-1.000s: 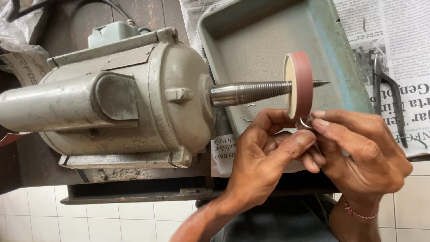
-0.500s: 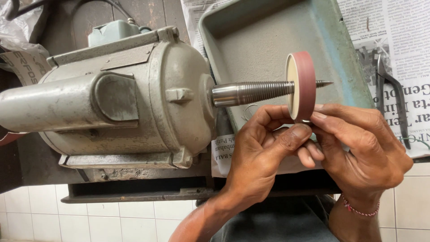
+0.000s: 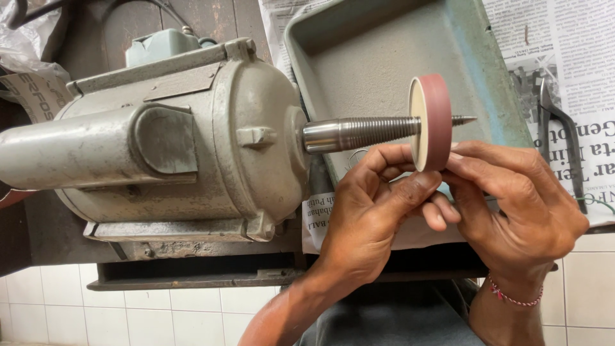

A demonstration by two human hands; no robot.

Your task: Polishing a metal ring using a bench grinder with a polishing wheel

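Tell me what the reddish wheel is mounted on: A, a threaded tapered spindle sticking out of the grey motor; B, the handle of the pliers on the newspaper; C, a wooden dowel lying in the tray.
A: the reddish wheel sits on the threaded tapered spindle that juts from the grey motor, its pointed tip showing past the wheel over the tray.

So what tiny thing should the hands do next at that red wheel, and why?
Probably ease both hands a little closer in against the wheel's lower edge. The left hand and right hand meet pinched together just under the red wheel on the threaded spindle. Whatever they pinch is too small to see, so steady fingertips matter.
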